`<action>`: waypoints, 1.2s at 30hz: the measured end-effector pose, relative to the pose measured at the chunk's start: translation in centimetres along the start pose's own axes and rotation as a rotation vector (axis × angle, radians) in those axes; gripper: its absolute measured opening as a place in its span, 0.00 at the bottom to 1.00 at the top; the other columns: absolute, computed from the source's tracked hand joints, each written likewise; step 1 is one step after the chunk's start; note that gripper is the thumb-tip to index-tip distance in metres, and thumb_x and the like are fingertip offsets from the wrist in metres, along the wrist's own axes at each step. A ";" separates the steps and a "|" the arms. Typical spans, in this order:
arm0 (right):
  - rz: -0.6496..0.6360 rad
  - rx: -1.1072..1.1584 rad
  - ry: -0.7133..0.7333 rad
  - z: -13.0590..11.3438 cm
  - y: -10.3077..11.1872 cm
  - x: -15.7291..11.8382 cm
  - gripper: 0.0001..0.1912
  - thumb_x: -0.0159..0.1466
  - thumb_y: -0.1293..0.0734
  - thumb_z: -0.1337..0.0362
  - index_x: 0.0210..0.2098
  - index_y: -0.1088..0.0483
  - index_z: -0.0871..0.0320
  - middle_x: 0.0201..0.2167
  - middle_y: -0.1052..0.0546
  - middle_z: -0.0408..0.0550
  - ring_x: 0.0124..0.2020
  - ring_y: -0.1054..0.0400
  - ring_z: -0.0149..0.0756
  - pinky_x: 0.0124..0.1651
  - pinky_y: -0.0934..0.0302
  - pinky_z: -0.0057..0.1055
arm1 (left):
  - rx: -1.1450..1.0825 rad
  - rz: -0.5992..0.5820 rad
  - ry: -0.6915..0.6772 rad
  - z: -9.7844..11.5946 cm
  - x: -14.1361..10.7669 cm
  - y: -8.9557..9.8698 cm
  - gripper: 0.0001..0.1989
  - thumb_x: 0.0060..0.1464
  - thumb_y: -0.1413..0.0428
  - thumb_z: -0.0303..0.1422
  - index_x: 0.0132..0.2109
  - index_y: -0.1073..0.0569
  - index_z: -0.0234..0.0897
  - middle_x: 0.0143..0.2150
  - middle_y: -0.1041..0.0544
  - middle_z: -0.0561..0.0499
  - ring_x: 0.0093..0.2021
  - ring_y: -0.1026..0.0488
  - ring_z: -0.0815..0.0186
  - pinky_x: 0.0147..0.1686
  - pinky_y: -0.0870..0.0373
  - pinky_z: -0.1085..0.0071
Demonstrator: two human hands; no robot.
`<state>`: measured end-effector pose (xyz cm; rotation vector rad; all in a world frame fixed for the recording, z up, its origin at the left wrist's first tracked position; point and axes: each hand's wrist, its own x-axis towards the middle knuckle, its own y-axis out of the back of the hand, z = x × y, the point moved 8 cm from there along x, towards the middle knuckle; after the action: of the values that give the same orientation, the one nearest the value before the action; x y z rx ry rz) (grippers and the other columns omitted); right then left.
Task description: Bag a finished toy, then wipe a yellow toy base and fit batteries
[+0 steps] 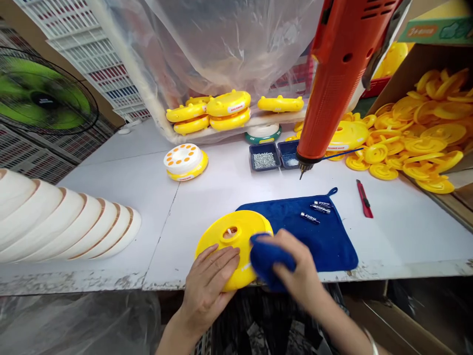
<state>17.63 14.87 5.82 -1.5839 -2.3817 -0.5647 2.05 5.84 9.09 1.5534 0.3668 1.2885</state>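
A round yellow plastic disc [214,234] with a hole in its upper part rests at the table's front edge, partly over a blue cloth mat. My left hand [212,273] lies on its lower left, fingers stretched over the surface and the thumb by the rim. Bunched in my right hand [295,256] is a dark blue cloth [269,259], pressed against the disc's right side and blurred by motion. On the blue mat [328,246] lie several batteries [320,207], just beyond my right hand.
An orange electric screwdriver [328,88] hangs over the table, bit down. Behind it stand dark trays of screws [264,159]. A red cutter [364,198] lies right, near piled yellow parts [414,133]. White stacked cylinders [74,222] lie left; a white-topped yellow unit [185,162] sits mid-table.
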 end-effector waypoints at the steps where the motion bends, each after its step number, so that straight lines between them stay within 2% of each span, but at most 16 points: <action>1: 0.076 -0.013 -0.037 0.4 0.6 -0.1 0.25 0.55 0.39 0.78 0.47 0.24 0.50 0.40 0.21 0.45 0.42 0.27 0.39 0.48 0.33 0.33 | 0.005 -0.006 0.008 -0.1 -0.1 -0.1 0.18 0.58 0.43 0.25 0.56 0.29 0.35 0.50 0.19 0.43 0.52 0.23 0.60 0.59 0.32 0.61; 2: 0.125 -0.028 -0.060 0.6 1.0 -0.3 0.24 0.56 0.39 0.77 0.46 0.24 0.51 0.40 0.21 0.46 0.42 0.26 0.39 0.48 0.32 0.33 | 0.008 -0.006 0.013 -0.1 -0.2 -0.1 0.18 0.58 0.42 0.25 0.55 0.29 0.35 0.49 0.19 0.44 0.52 0.23 0.61 0.59 0.32 0.61; 3: 0.099 -0.042 -0.059 0.6 0.7 -0.6 0.25 0.55 0.39 0.78 0.47 0.24 0.51 0.41 0.21 0.47 0.43 0.27 0.40 0.48 0.32 0.34 | 0.006 -0.008 0.018 -0.2 -0.3 -0.2 0.18 0.59 0.43 0.26 0.56 0.30 0.36 0.49 0.19 0.44 0.52 0.23 0.60 0.59 0.32 0.61; 5: -0.094 -0.034 -0.006 0.0 -1.1 -1.0 0.31 0.52 0.37 0.78 0.52 0.25 0.51 0.42 0.22 0.48 0.42 0.27 0.40 0.45 0.32 0.34 | 0.003 -0.006 0.020 -0.2 -0.6 -0.3 0.19 0.61 0.47 0.28 0.58 0.31 0.36 0.50 0.19 0.43 0.52 0.23 0.60 0.57 0.30 0.61; 6: -0.156 -0.015 0.006 0.0 -1.7 -1.1 0.32 0.52 0.37 0.78 0.53 0.25 0.50 0.42 0.22 0.48 0.40 0.27 0.39 0.44 0.31 0.33 | 0.004 -0.013 0.016 -0.2 -0.6 -0.4 0.19 0.62 0.48 0.28 0.59 0.32 0.36 0.50 0.19 0.42 0.52 0.23 0.60 0.57 0.30 0.60; 7: -0.164 0.013 -0.023 0.5 -1.7 -0.9 0.31 0.52 0.36 0.77 0.52 0.25 0.50 0.42 0.22 0.48 0.40 0.27 0.39 0.45 0.31 0.34 | 0.007 -0.022 0.010 -0.1 -0.7 -0.5 0.19 0.62 0.49 0.28 0.60 0.32 0.36 0.50 0.20 0.42 0.52 0.23 0.60 0.57 0.30 0.60; 8: -0.082 0.050 -0.084 1.4 -1.0 -0.5 0.28 0.52 0.36 0.76 0.50 0.23 0.50 0.42 0.21 0.48 0.42 0.27 0.41 0.48 0.32 0.36 | 0.008 -0.018 0.007 -0.1 -0.7 -0.5 0.19 0.62 0.48 0.27 0.59 0.32 0.37 0.50 0.19 0.42 0.52 0.22 0.60 0.57 0.31 0.60; 10: 0.133 0.162 -0.284 4.6 1.1 0.3 0.16 0.55 0.33 0.71 0.41 0.21 0.54 0.39 0.20 0.48 0.43 0.27 0.44 0.51 0.33 0.40 | -0.010 0.024 0.024 -0.2 -0.8 -0.1 0.18 0.60 0.44 0.27 0.57 0.31 0.38 0.49 0.19 0.43 0.50 0.21 0.60 0.56 0.30 0.60; 12: 0.198 0.230 -0.377 7.0 2.1 1.0 0.08 0.57 0.30 0.64 0.36 0.21 0.56 0.35 0.19 0.48 0.40 0.26 0.44 0.47 0.31 0.39 | -0.053 0.086 0.052 -0.6 -0.9 0.4 0.18 0.58 0.41 0.29 0.56 0.30 0.39 0.47 0.18 0.44 0.48 0.21 0.60 0.55 0.29 0.58; 14: 0.209 0.279 -0.418 8.4 2.4 1.3 0.11 0.59 0.29 0.58 0.37 0.21 0.58 0.34 0.19 0.48 0.37 0.26 0.42 0.42 0.30 0.36 | -0.081 0.111 0.075 -1.1 -1.2 0.7 0.18 0.58 0.40 0.31 0.56 0.30 0.40 0.47 0.19 0.44 0.48 0.21 0.59 0.55 0.29 0.55; 20: 0.271 0.414 -0.534 9.6 2.4 0.1 0.17 0.58 0.28 0.51 0.38 0.21 0.58 0.33 0.19 0.47 0.32 0.27 0.39 0.36 0.31 0.33 | -0.087 0.105 0.159 -2.4 -3.0 0.5 0.20 0.56 0.39 0.24 0.55 0.30 0.38 0.52 0.23 0.41 0.53 0.25 0.57 0.57 0.30 0.51; 26: 0.320 0.461 -0.558 9.3 2.6 -0.3 0.17 0.58 0.28 0.50 0.39 0.21 0.57 0.35 0.19 0.47 0.35 0.26 0.40 0.38 0.31 0.33 | -0.025 0.088 0.243 -2.6 -4.1 0.1 0.25 0.56 0.39 0.23 0.59 0.32 0.41 0.56 0.27 0.42 0.56 0.28 0.55 0.61 0.34 0.49; 32: 0.159 0.410 -0.426 7.3 0.5 0.2 0.14 0.63 0.31 0.54 0.41 0.22 0.56 0.38 0.19 0.46 0.40 0.26 0.40 0.43 0.31 0.32 | -0.071 0.141 0.509 -3.0 -6.1 -0.7 0.25 0.55 0.39 0.25 0.59 0.30 0.44 0.66 0.36 0.42 0.67 0.40 0.49 0.65 0.41 0.46; 34: 0.144 0.401 -0.423 7.3 0.1 0.3 0.13 0.64 0.32 0.55 0.40 0.22 0.57 0.36 0.20 0.46 0.38 0.27 0.39 0.41 0.32 0.31 | -0.157 0.204 0.729 -3.6 -7.4 -1.0 0.28 0.53 0.36 0.29 0.61 0.31 0.45 0.69 0.40 0.42 0.69 0.43 0.47 0.66 0.45 0.45; 36: 0.132 0.399 -0.423 7.5 -0.2 0.4 0.12 0.64 0.32 0.56 0.39 0.23 0.58 0.35 0.20 0.46 0.37 0.27 0.39 0.40 0.32 0.31 | -0.361 0.319 1.070 -4.3 -9.6 -1.5 0.38 0.50 0.33 0.33 0.66 0.38 0.46 0.70 0.42 0.42 0.69 0.44 0.45 0.66 0.44 0.48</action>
<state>17.50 18.38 -0.80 -1.7788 -2.4325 0.2892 -4.70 1.43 2.16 0.5168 0.5104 2.2379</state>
